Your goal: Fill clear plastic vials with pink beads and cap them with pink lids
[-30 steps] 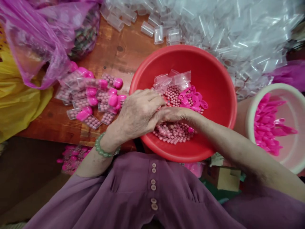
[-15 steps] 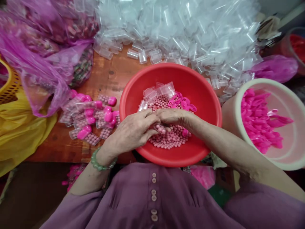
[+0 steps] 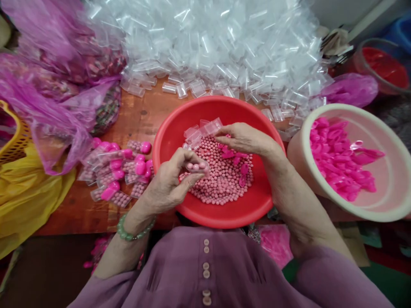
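My left hand pinches a small clear plastic container filled with pink beads, its open end turned toward me above the red basin. Loose pink beads cover the basin's bottom. Several bright pink plastic caps lie on them, and clear empty containers rest at the far left of the pile. Over the caps, my right hand hovers with its fingers stretched leftward, apart from my left hand. Its thumb is mostly hidden, and I see nothing held in it.
Bead-filled containers with pink caps lie left of the basin. A large heap of clear containers spreads behind it. To the right stands a cream bucket of pink pieces. Purple bags and a yellow bag occupy the left.
My hands were together over the beads; now they are apart. My right hand has moved away toward the pink caps. The left still holds the filled container, and the view has shifted slightly.
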A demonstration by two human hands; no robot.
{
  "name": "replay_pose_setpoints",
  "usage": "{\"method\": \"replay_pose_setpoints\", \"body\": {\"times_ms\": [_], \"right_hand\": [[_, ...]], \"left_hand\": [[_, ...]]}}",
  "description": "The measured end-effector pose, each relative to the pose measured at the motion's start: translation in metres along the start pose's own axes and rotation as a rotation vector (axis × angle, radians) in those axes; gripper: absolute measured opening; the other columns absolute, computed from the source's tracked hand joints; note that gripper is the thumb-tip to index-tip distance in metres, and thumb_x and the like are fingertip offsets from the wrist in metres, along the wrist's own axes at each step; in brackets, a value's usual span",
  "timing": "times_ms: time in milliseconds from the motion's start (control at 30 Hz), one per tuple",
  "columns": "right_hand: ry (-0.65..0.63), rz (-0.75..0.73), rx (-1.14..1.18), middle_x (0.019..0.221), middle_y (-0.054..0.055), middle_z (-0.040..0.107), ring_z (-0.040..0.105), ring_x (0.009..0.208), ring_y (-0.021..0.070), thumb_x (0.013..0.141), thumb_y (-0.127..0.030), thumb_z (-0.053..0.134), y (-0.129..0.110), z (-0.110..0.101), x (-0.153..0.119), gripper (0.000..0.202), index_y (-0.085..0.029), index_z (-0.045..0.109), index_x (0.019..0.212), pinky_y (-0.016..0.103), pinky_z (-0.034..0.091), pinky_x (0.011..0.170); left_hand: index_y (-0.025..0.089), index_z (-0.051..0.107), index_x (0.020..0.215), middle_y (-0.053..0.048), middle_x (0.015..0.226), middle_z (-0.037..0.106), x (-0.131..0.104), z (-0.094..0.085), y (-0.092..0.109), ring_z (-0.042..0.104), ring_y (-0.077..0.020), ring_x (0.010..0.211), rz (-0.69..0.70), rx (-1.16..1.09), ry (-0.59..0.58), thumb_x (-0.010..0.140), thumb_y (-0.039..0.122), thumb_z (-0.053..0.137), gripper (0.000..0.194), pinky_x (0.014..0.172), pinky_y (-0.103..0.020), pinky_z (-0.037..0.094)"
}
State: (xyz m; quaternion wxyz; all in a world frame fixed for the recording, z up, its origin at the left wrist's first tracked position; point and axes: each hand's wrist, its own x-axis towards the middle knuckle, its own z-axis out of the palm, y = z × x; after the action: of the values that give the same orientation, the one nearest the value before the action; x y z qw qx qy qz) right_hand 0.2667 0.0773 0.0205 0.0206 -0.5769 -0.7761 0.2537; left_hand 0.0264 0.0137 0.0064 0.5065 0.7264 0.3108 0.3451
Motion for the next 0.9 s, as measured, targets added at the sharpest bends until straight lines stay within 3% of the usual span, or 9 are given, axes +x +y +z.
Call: {"method": "replay_pose_setpoints", "body": {"times_ms": [200, 333, 500, 600, 800, 900], "right_hand": [[-0.116, 0.047, -0.142, 0.076, 0.003, 0.072, 0.058, 0.065, 0.0138, 0.083, -0.022, 0.058, 0.022, -0.007, -0.003, 0.017, -0.018, 0.074, 0.087, 0.026, 0.036, 0.061], [-0.182, 0.122, -0.319, 0.086, 0.006, 0.074, 0.064, 0.075, 0.0187, 0.081, -0.025, 0.064, 0.013, 0.001, -0.008, 0.015, -0.02, 0.073, 0.092, 0.027, 0.037, 0.061], [-0.239, 0.198, -0.407, 0.101, 0.015, 0.073, 0.068, 0.092, 0.0285, 0.083, -0.036, 0.068, 0.0, 0.017, -0.006, 0.029, -0.016, 0.069, 0.104, 0.03, 0.043, 0.065], [-0.225, 0.264, -0.392, 0.103, 0.02, 0.072, 0.067, 0.096, 0.0316, 0.085, -0.049, 0.065, -0.007, 0.025, 0.0, 0.04, -0.014, 0.068, 0.105, 0.034, 0.048, 0.071], [-0.173, 0.344, -0.43, 0.098, 0.017, 0.073, 0.069, 0.09, 0.0262, 0.088, -0.027, 0.057, -0.006, 0.024, 0.002, 0.023, -0.015, 0.071, 0.102, 0.03, 0.047, 0.069], [-0.065, 0.234, -0.259, 0.084, 0.011, 0.073, 0.067, 0.079, 0.0219, 0.09, -0.031, 0.055, -0.001, 0.011, -0.008, 0.025, -0.015, 0.074, 0.092, 0.029, 0.046, 0.067]], "left_hand": [[0.02, 0.055, 0.099, -0.004, 0.093, 0.068, 0.005, 0.001, 0.001, 0.068, -0.0149, 0.084, 0.013, -0.036, 0.093, 0.088, 0.022, 0.065, 0.015, 0.077, -0.03, 0.058], [0.021, 0.059, 0.103, -0.004, 0.095, 0.069, 0.01, 0.0, -0.002, 0.069, -0.0145, 0.085, 0.013, -0.057, 0.103, 0.086, 0.021, 0.067, 0.019, 0.08, -0.029, 0.058], [0.021, 0.064, 0.107, -0.004, 0.098, 0.072, 0.011, -0.002, -0.006, 0.069, -0.0144, 0.089, 0.017, -0.055, 0.113, 0.082, 0.018, 0.072, 0.027, 0.085, -0.028, 0.056], [0.019, 0.069, 0.096, -0.003, 0.091, 0.073, 0.014, -0.005, -0.007, 0.068, -0.0136, 0.083, -0.006, -0.082, 0.09, 0.081, 0.021, 0.073, 0.016, 0.079, -0.026, 0.056], [0.017, 0.065, 0.096, -0.003, 0.091, 0.069, 0.019, -0.008, -0.008, 0.065, -0.0122, 0.083, -0.13, -0.271, 0.161, 0.085, 0.03, 0.068, 0.017, 0.078, -0.025, 0.056], [0.016, 0.062, 0.097, -0.004, 0.091, 0.068, 0.019, -0.007, -0.006, 0.065, -0.012, 0.083, -0.194, -0.376, 0.138, 0.088, 0.029, 0.063, 0.016, 0.076, -0.024, 0.056]]}}
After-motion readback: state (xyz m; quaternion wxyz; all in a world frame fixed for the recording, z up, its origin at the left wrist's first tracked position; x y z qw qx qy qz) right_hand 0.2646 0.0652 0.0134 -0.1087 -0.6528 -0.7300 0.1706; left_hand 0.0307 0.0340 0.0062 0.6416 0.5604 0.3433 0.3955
